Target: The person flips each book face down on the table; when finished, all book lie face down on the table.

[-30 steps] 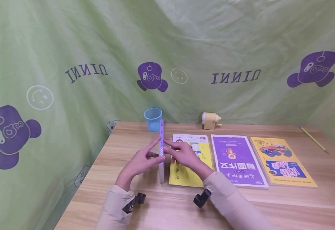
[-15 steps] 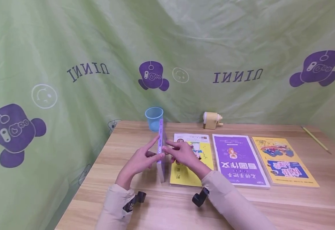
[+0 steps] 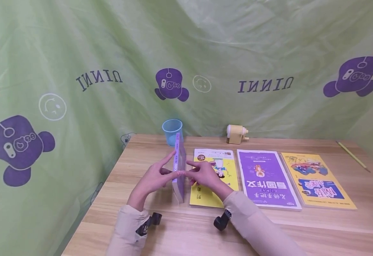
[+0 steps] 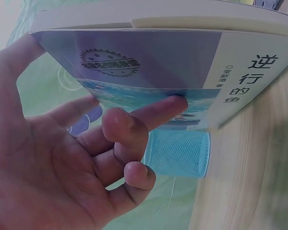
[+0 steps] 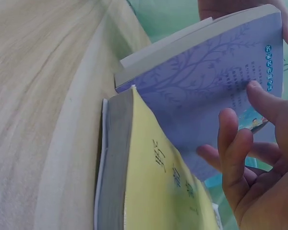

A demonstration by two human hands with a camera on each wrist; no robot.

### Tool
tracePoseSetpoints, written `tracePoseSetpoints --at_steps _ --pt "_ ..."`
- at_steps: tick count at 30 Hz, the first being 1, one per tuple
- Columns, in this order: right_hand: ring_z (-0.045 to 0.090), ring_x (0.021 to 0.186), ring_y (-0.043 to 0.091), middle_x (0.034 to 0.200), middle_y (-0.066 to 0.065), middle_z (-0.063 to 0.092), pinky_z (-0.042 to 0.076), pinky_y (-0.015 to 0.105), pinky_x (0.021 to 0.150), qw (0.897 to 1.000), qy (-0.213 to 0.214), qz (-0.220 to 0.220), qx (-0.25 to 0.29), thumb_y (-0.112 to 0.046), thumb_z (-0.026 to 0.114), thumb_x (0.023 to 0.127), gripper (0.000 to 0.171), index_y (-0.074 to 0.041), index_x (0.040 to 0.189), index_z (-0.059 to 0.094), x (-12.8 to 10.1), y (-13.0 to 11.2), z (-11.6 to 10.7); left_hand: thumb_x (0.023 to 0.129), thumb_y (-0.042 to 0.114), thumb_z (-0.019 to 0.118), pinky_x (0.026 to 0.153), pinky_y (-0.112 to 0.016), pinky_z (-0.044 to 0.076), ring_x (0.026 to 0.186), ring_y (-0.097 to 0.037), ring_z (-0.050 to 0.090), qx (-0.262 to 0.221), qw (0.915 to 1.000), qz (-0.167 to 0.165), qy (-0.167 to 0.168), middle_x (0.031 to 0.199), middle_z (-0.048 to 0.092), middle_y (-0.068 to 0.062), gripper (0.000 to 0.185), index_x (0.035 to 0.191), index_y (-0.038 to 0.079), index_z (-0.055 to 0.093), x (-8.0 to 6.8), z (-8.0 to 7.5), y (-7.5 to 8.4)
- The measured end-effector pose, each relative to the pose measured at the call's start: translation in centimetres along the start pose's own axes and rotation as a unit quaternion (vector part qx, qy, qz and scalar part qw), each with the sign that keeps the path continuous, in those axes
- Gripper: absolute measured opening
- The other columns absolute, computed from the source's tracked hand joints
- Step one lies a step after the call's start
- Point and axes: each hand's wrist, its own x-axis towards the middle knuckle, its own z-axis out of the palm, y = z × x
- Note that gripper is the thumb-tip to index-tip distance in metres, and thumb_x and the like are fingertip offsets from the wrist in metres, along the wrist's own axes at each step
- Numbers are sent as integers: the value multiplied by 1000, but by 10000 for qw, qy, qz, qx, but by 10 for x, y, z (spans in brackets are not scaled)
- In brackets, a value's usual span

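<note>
The purple paperback book [image 3: 178, 167] stands on its edge on the wooden table [image 3: 186, 227], slightly tilted, held between the left hand [image 3: 152, 177] and right hand [image 3: 205, 175], whose nearly straight fingers press its smooth covers. Just right of the grip lies a flat yellow book [image 3: 213, 174]; behind it stands a round blue mesh cup [image 3: 172, 131].

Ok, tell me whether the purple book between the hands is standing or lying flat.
Standing on edge, tilted: the purple paperback book is propped between both hands.
</note>
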Motion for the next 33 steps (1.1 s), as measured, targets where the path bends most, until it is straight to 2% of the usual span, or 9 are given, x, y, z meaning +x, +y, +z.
tracePoseSetpoints --at_steps 4,12,15,21,25,29,33 --pt "73 68 31 103 16 78 55 28 56 9999 -112 25 -1 -25 80 87 66 -4 144 54 0 3 3 92 36 72 64 -33 54 87 -30 69 -34 10000 23 -10 120 69 -25 79 159 37 29 -1 -2 -1" --pt "74 72 33 104 19 77 58 31 59 9997 -254 -12 2 -23 81 86 65 -4 142 56 0 4 6 91 35 73 69 -33 53 96 -25 73 18 9999 42 92 125 68 -26 79 158 34 32 -2 -7 -3" --pt "74 72 34 105 20 76 58 31 58 9996 -260 -44 53 -23 80 87 63 -4 141 56 0 5 8 91 34 74 71 -33 53 98 -27 73 25 9999 76 108 126 67 -27 79 158 33 33 -2 -10 -4" --pt "72 65 27 104 20 77 55 29 54 9996 -254 -127 21 -24 79 88 58 -5 139 59 1 8 13 92 29 72 74 -39 56 103 -33 73 -52 9999 71 75 127 65 -31 77 159 29 33 -3 -14 -4" --pt "70 64 21 104 19 76 56 29 56 9994 -289 -205 -6 -22 80 87 57 -5 137 61 2 9 16 93 22 70 64 -36 53 94 -29 74 -262 9996 30 84 120 68 -32 76 159 21 33 -4 -18 -2" --pt "71 67 21 108 21 75 59 30 60 9990 -352 -288 -44 -20 81 85 60 -4 138 60 1 9 19 91 16 70 58 -32 49 83 -23 73 -372 9992 -5 144 112 71 -32 76 158 15 34 -7 -22 -2" --pt "72 69 21 112 21 73 59 30 62 9985 -388 -323 -220 -21 83 84 64 -4 140 58 0 10 21 88 11 71 52 -28 44 68 -15 66 -451 9989 24 151 105 72 -31 77 157 12 34 -7 -25 -4"
